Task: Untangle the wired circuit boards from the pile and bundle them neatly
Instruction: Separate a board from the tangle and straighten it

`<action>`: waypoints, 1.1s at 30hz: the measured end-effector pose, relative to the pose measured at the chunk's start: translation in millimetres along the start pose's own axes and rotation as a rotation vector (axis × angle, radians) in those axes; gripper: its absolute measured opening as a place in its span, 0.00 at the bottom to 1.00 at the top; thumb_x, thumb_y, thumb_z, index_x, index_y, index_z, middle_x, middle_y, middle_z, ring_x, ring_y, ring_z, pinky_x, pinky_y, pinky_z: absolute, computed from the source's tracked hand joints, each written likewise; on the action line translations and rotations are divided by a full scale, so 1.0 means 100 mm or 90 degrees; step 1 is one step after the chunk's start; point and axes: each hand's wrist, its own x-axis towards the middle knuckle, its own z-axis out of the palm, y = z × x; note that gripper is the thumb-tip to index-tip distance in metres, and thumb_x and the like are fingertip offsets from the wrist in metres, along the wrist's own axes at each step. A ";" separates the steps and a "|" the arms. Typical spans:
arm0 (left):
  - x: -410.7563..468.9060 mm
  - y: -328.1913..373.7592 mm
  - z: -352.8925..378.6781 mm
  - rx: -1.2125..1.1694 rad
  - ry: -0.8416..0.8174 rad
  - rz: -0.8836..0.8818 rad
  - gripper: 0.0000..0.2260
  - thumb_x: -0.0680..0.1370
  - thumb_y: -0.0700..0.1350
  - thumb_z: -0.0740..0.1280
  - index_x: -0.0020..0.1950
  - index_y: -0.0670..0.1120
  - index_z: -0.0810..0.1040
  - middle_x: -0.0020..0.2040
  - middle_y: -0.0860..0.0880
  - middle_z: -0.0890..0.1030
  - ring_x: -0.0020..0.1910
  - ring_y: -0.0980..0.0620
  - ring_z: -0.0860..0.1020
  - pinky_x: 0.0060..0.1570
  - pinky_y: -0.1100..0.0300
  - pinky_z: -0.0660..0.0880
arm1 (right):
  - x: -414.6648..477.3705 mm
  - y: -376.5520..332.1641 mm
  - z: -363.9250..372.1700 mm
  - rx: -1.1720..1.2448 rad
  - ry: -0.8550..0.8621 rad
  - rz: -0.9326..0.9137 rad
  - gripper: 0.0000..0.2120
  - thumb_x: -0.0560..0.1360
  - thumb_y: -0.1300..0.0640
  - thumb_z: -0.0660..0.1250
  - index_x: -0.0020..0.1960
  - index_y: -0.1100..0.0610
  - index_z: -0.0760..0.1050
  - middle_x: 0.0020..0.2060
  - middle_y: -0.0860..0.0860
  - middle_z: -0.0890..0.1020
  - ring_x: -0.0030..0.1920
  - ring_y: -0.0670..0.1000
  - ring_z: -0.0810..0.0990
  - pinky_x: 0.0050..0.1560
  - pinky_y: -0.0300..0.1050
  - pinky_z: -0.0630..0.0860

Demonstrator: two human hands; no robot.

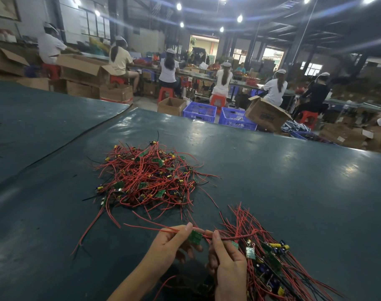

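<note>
Two bare hands are working at the bottom edge of the view, closest to the wearer. The left hand (174, 242) is pinching a thin red wire (141, 227) between its thumb and curled fingers, just left of a small green square circuit board (195, 236). The right hand (226, 257) is gripping the same board's red lead on the other side, thumb pressing on top. The board is hanging between the two hands, just above the tabletop, and the wire's free end is trailing off to the left.

Beside the right hand, a loose sheaf of red and black wires (270, 257) is lying on the table. Green boards and yellow and blue capacitors are clustering near its middle, and its strands are running roughly the same way and fanning out at both ends.

Farther out, near the middle of the table, a tangled heap of red-wired green circuit boards (150, 177) is sitting apart from the hands, with stray red ends sticking out on every side.

All of this is resting on a wide worktable covered in glossy dark teal sheeting (293, 181).

Beyond the table's far edge, blue slatted plastic crates (199, 111) and an open brown cardboard box (171, 106) are standing on the floor. Behind them, people in white caps are sitting on red plastic stools (217, 101) at long benches, backs to the camera, under bright ceiling lamps.
</note>
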 end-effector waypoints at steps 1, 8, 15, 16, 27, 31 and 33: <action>0.00 0.00 0.00 0.007 0.000 0.001 0.16 0.73 0.55 0.63 0.49 0.47 0.85 0.38 0.43 0.84 0.32 0.52 0.77 0.31 0.65 0.71 | 0.00 0.00 0.00 0.000 0.002 -0.001 0.12 0.71 0.52 0.70 0.34 0.58 0.84 0.21 0.50 0.72 0.21 0.45 0.67 0.24 0.38 0.65; 0.01 -0.02 0.00 0.022 0.017 -0.006 0.13 0.73 0.50 0.66 0.50 0.44 0.84 0.38 0.43 0.84 0.32 0.52 0.78 0.30 0.65 0.72 | -0.04 -0.06 0.00 0.011 -0.021 0.000 0.09 0.69 0.51 0.69 0.39 0.53 0.87 0.24 0.49 0.75 0.25 0.44 0.72 0.29 0.38 0.70; 0.01 -0.03 0.00 0.032 0.018 -0.009 0.09 0.79 0.42 0.65 0.48 0.47 0.85 0.38 0.44 0.84 0.33 0.51 0.79 0.32 0.64 0.74 | -0.04 -0.05 0.01 0.009 -0.020 -0.007 0.07 0.73 0.58 0.70 0.39 0.55 0.86 0.22 0.50 0.73 0.21 0.44 0.68 0.22 0.36 0.66; 0.01 -0.03 0.00 0.035 0.020 -0.005 0.09 0.79 0.42 0.65 0.48 0.47 0.85 0.38 0.44 0.84 0.33 0.51 0.79 0.31 0.64 0.74 | -0.03 -0.04 0.01 0.008 -0.018 -0.013 0.08 0.74 0.60 0.70 0.39 0.56 0.86 0.21 0.50 0.72 0.21 0.45 0.67 0.22 0.37 0.65; 0.01 -0.02 0.01 -0.031 0.035 -0.023 0.13 0.81 0.39 0.60 0.49 0.42 0.85 0.41 0.38 0.84 0.34 0.50 0.81 0.32 0.64 0.74 | 0.01 0.05 -0.01 0.036 -0.009 -0.022 0.06 0.73 0.55 0.70 0.43 0.53 0.87 0.22 0.54 0.69 0.22 0.49 0.65 0.27 0.37 0.66; 0.00 -0.01 0.03 -0.055 0.037 -0.027 0.13 0.80 0.38 0.60 0.51 0.39 0.84 0.44 0.37 0.84 0.38 0.47 0.83 0.35 0.63 0.77 | 0.01 0.04 -0.01 0.036 -0.024 -0.023 0.06 0.71 0.53 0.72 0.43 0.53 0.87 0.26 0.56 0.74 0.26 0.51 0.71 0.29 0.40 0.71; 0.01 -0.01 0.01 -0.073 0.033 -0.028 0.13 0.80 0.39 0.60 0.53 0.38 0.83 0.47 0.36 0.84 0.45 0.41 0.83 0.42 0.59 0.79 | -0.01 0.01 -0.01 0.006 -0.052 -0.027 0.04 0.69 0.55 0.73 0.42 0.52 0.87 0.22 0.51 0.75 0.22 0.47 0.72 0.26 0.39 0.71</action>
